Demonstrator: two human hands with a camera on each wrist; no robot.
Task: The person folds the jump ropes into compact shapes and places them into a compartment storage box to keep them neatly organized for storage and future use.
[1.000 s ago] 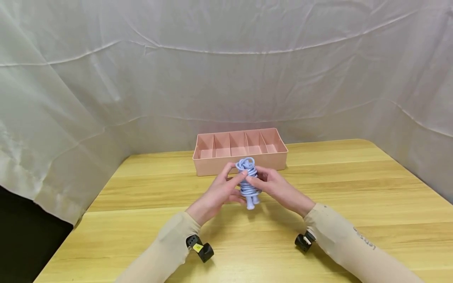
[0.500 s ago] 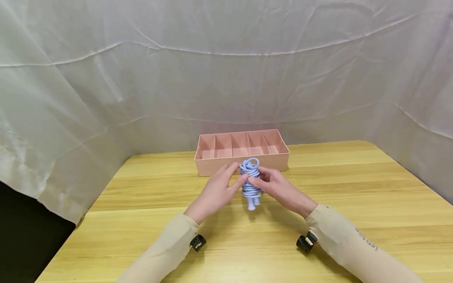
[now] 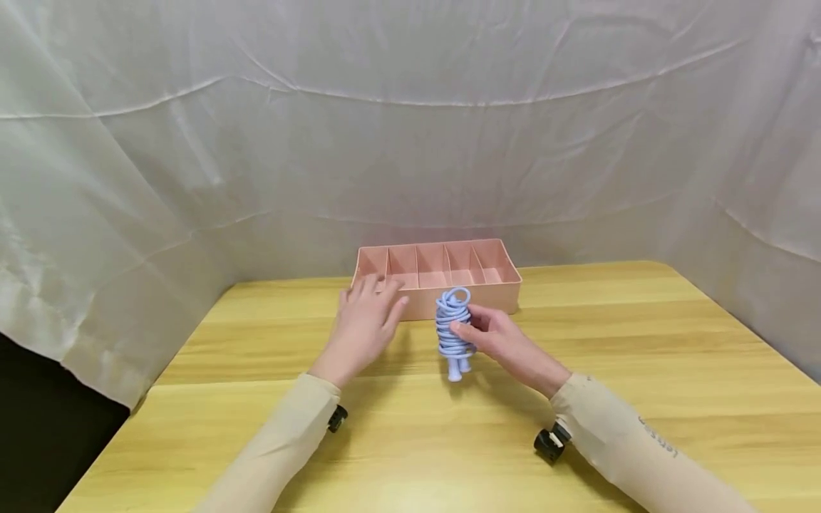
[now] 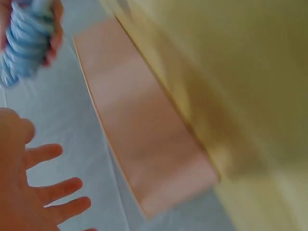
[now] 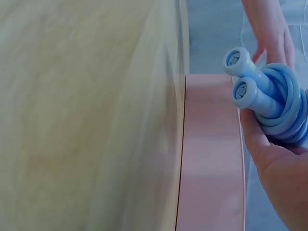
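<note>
White sheet backdrop (image 3: 410,128) hangs round three sides; I see nothing else on it. Wooden counter (image 3: 641,342) fills the lower view, grain running L to R.

Pink divider box (image 3: 490,251) sits at the far middle of the counter, five compartments in a row, all look bare from the head cam. Wrist cams show its long front wall side-on, blurred.

Left hand (image 3: 364,324) is the change: 0.5 s ago its fingertips met the bundle w/ the right hand's, now it has come off and swung left and away, to just in front of the box's left end. Fingers spread and straight, grip released, holding nothing. Can't tell if the tips touch the box wall or hover just short of it.

Right hand (image 3: 503,338) has kept its place. Grip clenched round the skipping rope (image 3: 452,328), thumb on the near side, fingers wrapped behind.

Rope is light blue, cord wound tight round its two handles, held upright above the counter just in front of the box's middle. Both handle ends (image 5: 239,77) point down, side by side, not touching the wood as far as I can see.

My read: one hand now carries the bundle alone, and the winding holds w/o the second hand.
</note>
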